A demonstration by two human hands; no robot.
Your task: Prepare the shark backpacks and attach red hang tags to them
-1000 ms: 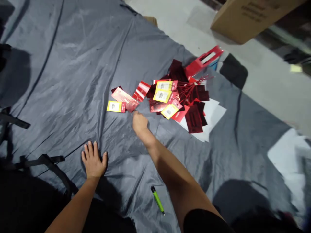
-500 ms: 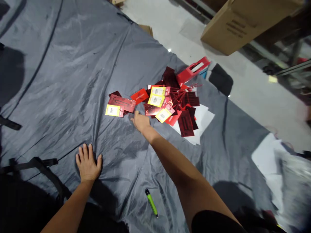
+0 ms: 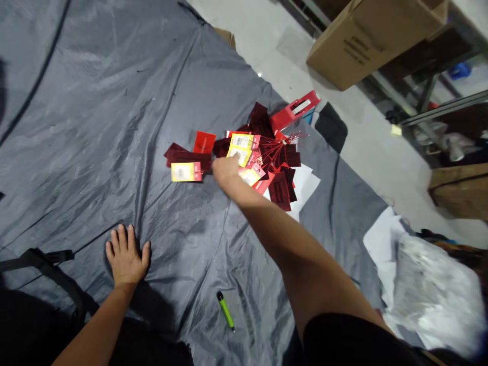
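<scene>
A heap of red tags [image 3: 280, 162], several with yellow barcode labels, lies on a grey sheet [image 3: 95, 127] spread over the floor. My right hand [image 3: 225, 170] reaches into the left side of the heap, over a few tags that lie apart [image 3: 186, 163]; its fingers are hidden behind the back of the hand. My left hand [image 3: 125, 256] lies flat on the sheet, fingers stretched out, holding nothing. A red plastic holder [image 3: 294, 110] sits at the heap's far end.
A green pen [image 3: 225, 310] lies on the sheet near me. White paper sheets [image 3: 307, 185] lie under the heap. A cardboard box [image 3: 366, 38] and metal shelving stand beyond on the concrete floor. A crumpled clear bag [image 3: 430, 292] is at right. Black straps [image 3: 41, 259] at left.
My right hand has moved forward from the sheet's bare part onto the edge of the tag heap. One red tag now lies flipped, further up. My left hand has stayed flat.
</scene>
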